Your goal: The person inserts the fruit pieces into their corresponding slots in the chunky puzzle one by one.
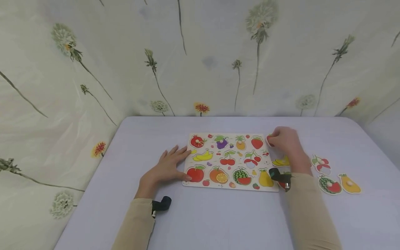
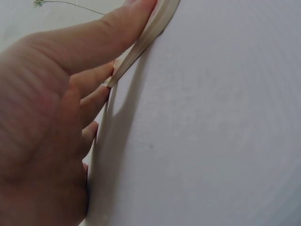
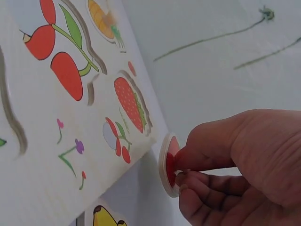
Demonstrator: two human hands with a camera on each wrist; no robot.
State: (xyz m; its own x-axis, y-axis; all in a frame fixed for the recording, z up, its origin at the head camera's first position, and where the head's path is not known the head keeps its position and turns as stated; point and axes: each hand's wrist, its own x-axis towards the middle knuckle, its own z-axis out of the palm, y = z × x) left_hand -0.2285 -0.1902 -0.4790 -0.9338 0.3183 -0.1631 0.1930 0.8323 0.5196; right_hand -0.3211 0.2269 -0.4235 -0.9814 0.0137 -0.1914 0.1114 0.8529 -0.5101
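A wooden fruit puzzle board [image 1: 214,169] lies flat on the table. My left hand [image 1: 170,166] rests at its left edge with fingers spread, the thumb over the corner by the red apple picture; in the left wrist view the thumb and fingertips touch the board's edge [image 2: 143,44]. Just off the upper right corner, my right hand [image 1: 286,140] pinches a red fruit puzzle piece [image 3: 170,162] between thumb and fingers. That piece stands tilted on edge, its pale rim showing, close to the strawberry recess [image 3: 128,101]. Knobbed pomegranate [image 1: 197,141], grape [image 1: 221,142] and pineapple [image 1: 240,144] pieces sit in the top row.
To the right of the board lie loose pieces: bananas [image 1: 280,162], cherries [image 1: 322,165], a watermelon [image 1: 328,185] and a pear [image 1: 350,184]. Another red piece is partly covered by the right wrist. A flowered cloth [image 1: 212,83] hangs behind the white table [image 1: 203,218].
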